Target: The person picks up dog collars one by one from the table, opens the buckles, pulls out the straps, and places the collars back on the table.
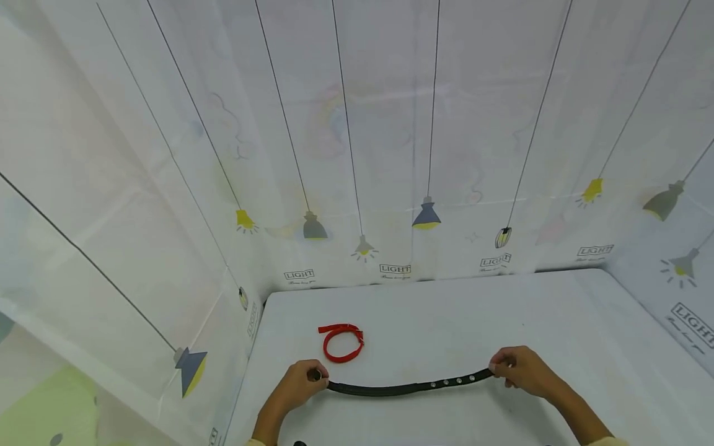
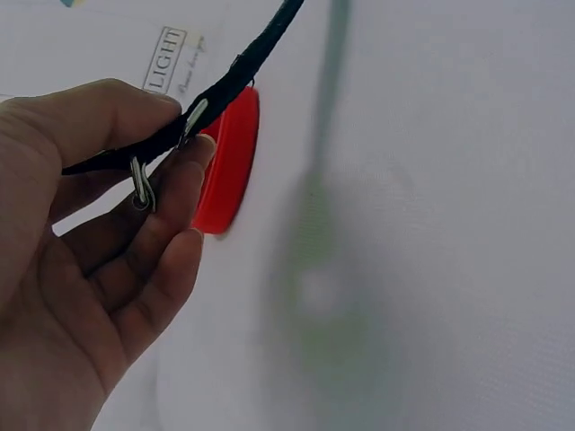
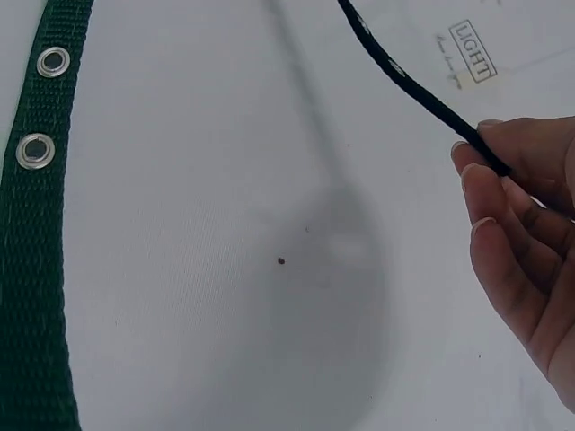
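A dark collar (image 1: 385, 390) with metal eyelets stretches between my two hands above the white table, sagging slightly in the middle. My left hand (image 1: 301, 384) pinches its buckle end between thumb and fingers. In the left wrist view, a metal ring (image 2: 142, 184) hangs from the collar beside those fingers. At the other end, my right hand (image 1: 524, 370) pinches the tip past the row of eyelets; the right wrist view shows this tip (image 3: 490, 157) between thumb and fingertips. A red collar (image 1: 342, 359) lies coiled on the table beyond my left hand.
The white table (image 1: 446, 322) meets a wall covering (image 1: 474, 124) printed with hanging lamps behind it and at both sides. A green webbing strap (image 3: 36, 233) with eyelets fills the left edge of the right wrist view; where it attaches is out of frame.
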Demonstrator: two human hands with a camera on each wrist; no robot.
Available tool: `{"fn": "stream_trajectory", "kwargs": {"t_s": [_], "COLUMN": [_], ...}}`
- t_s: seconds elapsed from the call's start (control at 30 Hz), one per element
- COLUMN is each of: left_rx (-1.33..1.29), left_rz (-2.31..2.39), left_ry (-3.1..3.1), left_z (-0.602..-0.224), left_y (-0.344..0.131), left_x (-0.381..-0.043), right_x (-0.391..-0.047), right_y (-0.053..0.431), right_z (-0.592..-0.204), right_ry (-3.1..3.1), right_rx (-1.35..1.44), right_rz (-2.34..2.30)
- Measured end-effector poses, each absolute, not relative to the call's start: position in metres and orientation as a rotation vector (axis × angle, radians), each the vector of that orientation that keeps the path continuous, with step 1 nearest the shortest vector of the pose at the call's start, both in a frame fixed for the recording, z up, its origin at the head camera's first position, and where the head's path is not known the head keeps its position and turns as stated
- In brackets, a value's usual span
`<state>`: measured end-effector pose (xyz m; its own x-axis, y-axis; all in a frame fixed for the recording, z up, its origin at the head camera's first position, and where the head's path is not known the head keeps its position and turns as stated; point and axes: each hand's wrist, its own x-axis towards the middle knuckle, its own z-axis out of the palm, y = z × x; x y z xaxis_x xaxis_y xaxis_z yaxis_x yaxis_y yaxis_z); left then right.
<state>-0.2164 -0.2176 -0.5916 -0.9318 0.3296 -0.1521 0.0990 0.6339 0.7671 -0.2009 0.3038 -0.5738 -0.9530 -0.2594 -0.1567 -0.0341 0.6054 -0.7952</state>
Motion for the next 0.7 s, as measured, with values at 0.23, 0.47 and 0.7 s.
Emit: {"fn": "stream_trajectory", "kwargs": {"t_s": [0.23, 0.47, 0.7], "left_rx": [0.377, 0.412, 0.396], "left_rz": [1.209, 1.192, 1.128], "left_ry": [2.539, 2.492, 2.508], "left_z": [-0.596, -0.599, -0.609], "left_y": [-0.212, -0.206, -0.204], "left_x": [-0.216, -0.212, -0.214], "right_x": [-0.197, -0.194, -0.192], "right_y": [0.316, 0.332, 0.333], "right_z": [-0.575, -0.585, -0.599], "right_ry": [2.607, 2.612, 2.648], "right_rx": [-0.240, -0.177, 0.002], "right_rz": [-1.225, -1.170, -1.068]}}
